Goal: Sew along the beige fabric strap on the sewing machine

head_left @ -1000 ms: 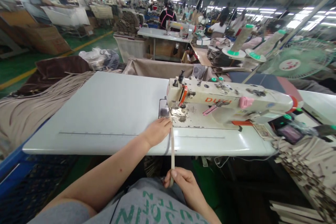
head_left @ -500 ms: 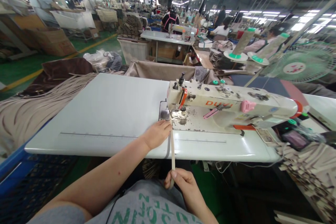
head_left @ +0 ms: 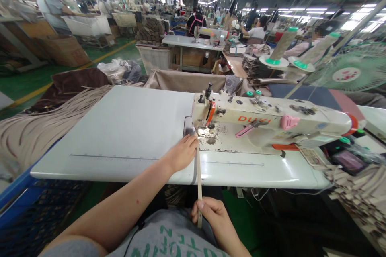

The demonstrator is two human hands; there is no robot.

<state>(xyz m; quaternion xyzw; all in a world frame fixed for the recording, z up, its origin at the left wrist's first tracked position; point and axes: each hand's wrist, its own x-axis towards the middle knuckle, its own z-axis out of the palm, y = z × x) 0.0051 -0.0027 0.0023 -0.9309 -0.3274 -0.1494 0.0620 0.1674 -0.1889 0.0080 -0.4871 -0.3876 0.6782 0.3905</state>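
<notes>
A narrow beige strip point(head_left: 198, 176) runs from under the needle of the white sewing machine point(head_left: 265, 122) down over the front edge of the white table point(head_left: 126, 128). My left hand point(head_left: 181, 153) rests on the table just left of the strip, fingers curled against it near the needle plate. My right hand point(head_left: 212, 215) is below the table edge, above my lap, pinching the strip's lower end taut between thumb and fingers.
A heap of beige strips point(head_left: 36, 128) lies at the table's left over a brown cloth. More stacked pieces point(head_left: 358, 192) sit at the right. Thread cones point(head_left: 280, 48) and a green fan point(head_left: 350, 72) stand behind the machine. Other workers sit at tables further back.
My right hand has dropped slightly lower along the strip. The left hand stays by the needle; the view has shifted a little.
</notes>
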